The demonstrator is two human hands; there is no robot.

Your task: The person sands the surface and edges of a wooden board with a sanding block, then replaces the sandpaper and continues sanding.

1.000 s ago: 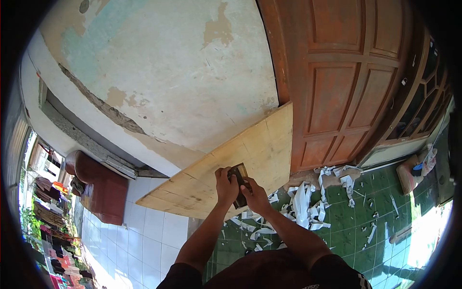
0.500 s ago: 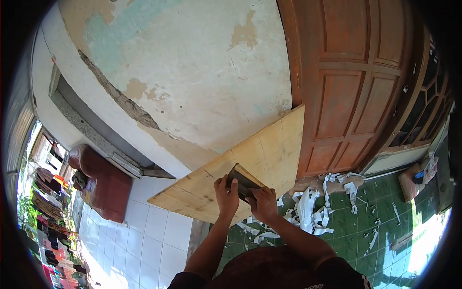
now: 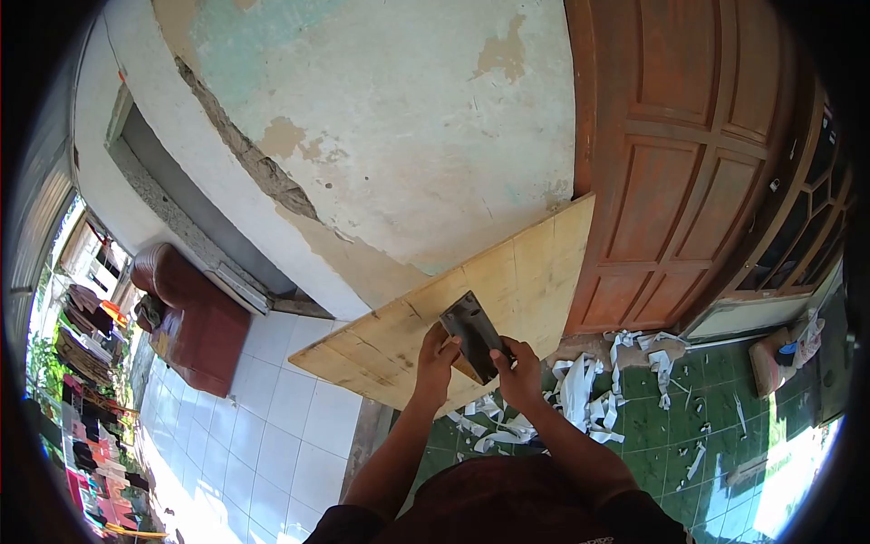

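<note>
My left hand [image 3: 436, 355] is closed on the lower left side of a flat dark scraper [image 3: 470, 334]; my right hand [image 3: 522, 372] grips the same tool from the lower right, with the fingers wrapped near its bottom end, so both hands hold one thing between them. The scraper sits just below the centre of the frame; its long axis runs from the upper left, where the wide edge is, down to the lower right, toward my right hand; the wide edge lies above and a little left of both hands. It is held in front of a pale wooden board [image 3: 507, 290]; I cannot tell if the blade touches the wood or only stands close over it. The board leans as a long slanted strip from the lower left of the centre up to the right, with its upper end at the brown door [image 3: 689, 163] in the upper right of the frame; behind it is the wall [image 3: 408, 118] with peeling paint. The left hand is nearer to the wide edge; the right hand is nearer to the bottom end. On the green tiled floor [image 3: 716, 426], at the lower right, white torn strips [image 3: 584, 394] lie in a loose heap just right of my right hand; a red sofa [image 3: 195, 331] stands at the left, well apart.
</note>
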